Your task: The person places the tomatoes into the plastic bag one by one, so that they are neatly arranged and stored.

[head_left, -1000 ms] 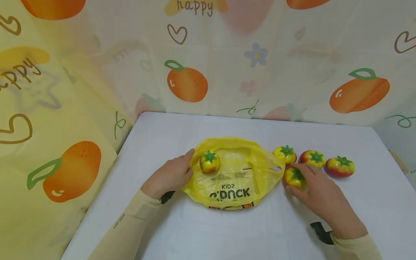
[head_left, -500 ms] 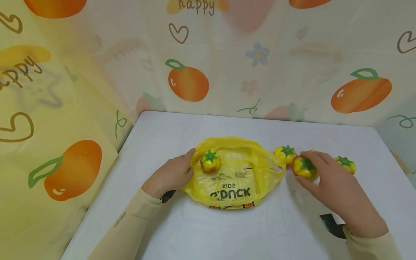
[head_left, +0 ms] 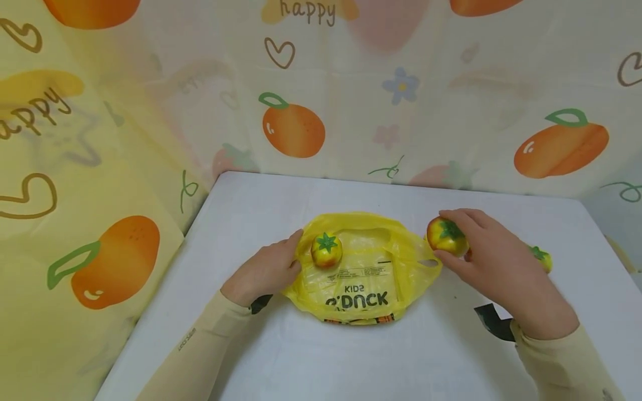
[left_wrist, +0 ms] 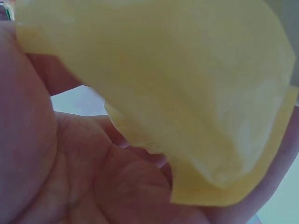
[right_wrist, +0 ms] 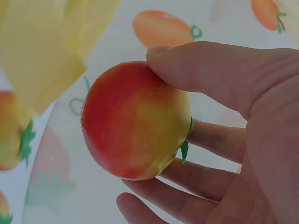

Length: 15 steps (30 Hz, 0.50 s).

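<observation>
A pale cloth backdrop (head_left: 351, 133) rises behind everything, printed with oranges, hearts, flowers and the word "happy". In front of it spreads the white-covered worktop (head_left: 321, 362), with a yellow plastic bag (head_left: 413, 267) lying on it, its mouth wide open and one handle loop pointing toward the right hand. Beige sleeves (head_left: 195, 345) reach in from the near edge on both sides. The right hand (head_left: 501, 273) has its fingers clamped on a red-and-yellow fruit, thumb on one side and fingers on the other; the left hand (head_left: 268, 270) grips the bag's left rim, the film lying across its palm. The held fruit (head_left: 448, 236) is off the worktop, near the bag's handle; the wrist view shows it apart from the film, green leaves turned toward the fingers. A bagged fruit (head_left: 327, 250) sits in the left part of the opening, leaf crown upward. At the far right an outer fruit (head_left: 543, 259) lies on the worktop, mostly hidden behind the right hand. Dark bits of gear (head_left: 494, 323) show under both wrists. Smallest is the bag's dark flipped lettering (head_left: 363, 299), "KIDS" among it.
</observation>
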Each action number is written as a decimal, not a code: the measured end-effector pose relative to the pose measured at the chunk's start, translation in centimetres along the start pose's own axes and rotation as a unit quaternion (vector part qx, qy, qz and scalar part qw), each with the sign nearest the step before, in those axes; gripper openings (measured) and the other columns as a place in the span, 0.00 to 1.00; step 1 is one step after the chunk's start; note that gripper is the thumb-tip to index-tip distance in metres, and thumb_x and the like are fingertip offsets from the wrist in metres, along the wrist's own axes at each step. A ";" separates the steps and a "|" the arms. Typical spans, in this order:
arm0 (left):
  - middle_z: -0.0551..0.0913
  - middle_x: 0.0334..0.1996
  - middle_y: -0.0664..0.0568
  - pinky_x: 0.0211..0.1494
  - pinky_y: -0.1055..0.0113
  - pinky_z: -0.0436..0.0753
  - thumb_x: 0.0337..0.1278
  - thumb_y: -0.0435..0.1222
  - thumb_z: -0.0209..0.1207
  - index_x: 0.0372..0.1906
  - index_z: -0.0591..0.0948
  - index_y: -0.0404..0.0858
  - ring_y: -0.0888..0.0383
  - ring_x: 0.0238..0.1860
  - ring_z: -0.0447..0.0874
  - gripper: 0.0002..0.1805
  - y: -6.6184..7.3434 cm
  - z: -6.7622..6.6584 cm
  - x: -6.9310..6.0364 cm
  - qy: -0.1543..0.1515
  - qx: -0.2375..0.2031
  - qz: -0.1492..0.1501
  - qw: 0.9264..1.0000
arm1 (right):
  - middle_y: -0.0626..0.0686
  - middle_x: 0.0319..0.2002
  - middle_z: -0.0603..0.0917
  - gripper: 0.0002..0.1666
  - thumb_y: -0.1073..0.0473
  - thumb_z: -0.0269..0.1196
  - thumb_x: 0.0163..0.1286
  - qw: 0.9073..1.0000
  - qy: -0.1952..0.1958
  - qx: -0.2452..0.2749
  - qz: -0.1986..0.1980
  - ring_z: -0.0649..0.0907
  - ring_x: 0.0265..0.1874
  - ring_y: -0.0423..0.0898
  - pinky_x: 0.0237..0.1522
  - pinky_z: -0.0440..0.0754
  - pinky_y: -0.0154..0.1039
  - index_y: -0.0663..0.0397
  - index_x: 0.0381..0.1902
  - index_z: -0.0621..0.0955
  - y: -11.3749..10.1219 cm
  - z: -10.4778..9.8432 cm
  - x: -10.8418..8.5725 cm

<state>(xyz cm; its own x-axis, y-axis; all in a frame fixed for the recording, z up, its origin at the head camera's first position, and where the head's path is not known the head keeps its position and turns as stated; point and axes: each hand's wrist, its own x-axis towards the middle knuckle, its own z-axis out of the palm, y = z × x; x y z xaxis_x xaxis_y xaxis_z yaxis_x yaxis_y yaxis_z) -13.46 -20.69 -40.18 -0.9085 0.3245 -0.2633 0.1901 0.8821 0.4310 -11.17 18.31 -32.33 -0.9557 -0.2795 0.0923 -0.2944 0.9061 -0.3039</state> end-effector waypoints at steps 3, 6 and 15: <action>0.74 0.77 0.36 0.77 0.44 0.77 0.79 0.37 0.49 0.87 0.54 0.33 0.44 0.72 0.80 0.38 0.0 0.0 0.0 0.002 0.002 0.000 1.000 | 0.61 0.72 0.77 0.42 0.47 0.75 0.70 1.000 -0.011 0.007 -0.003 0.80 0.65 0.64 0.61 0.82 0.70 0.50 0.77 0.74 -0.8 0.2 0.8; 0.75 0.77 0.35 0.76 0.44 0.77 0.79 0.37 0.49 0.87 0.55 0.32 0.43 0.71 0.80 0.38 0.0 -0.1 0.0 0.004 0.002 0.004 1.000 | 0.60 0.73 0.77 0.42 0.45 0.74 0.71 1.000 -0.023 0.017 -0.004 0.79 0.67 0.63 0.64 0.80 0.70 0.49 0.77 0.73 -1.7 0.6 1.7; 0.76 0.75 0.34 0.77 0.44 0.77 0.79 0.36 0.48 0.87 0.55 0.32 0.41 0.73 0.79 0.38 0.1 0.0 -0.1 0.010 0.000 0.006 1.000 | 0.57 0.73 0.78 0.41 0.43 0.74 0.72 0.997 -0.059 0.033 -0.022 0.79 0.69 0.60 0.68 0.80 0.66 0.47 0.77 0.74 -4.8 3.1 4.3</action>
<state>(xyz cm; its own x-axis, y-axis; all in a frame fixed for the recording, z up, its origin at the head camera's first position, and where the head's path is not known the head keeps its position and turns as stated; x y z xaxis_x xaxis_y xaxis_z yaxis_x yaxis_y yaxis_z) -13.36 -20.68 -40.10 -0.9133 0.3285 -0.2409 0.2014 0.8781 0.4341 -13.85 11.80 -33.38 -0.9340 -0.3574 -0.0046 -0.3311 0.8701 -0.3650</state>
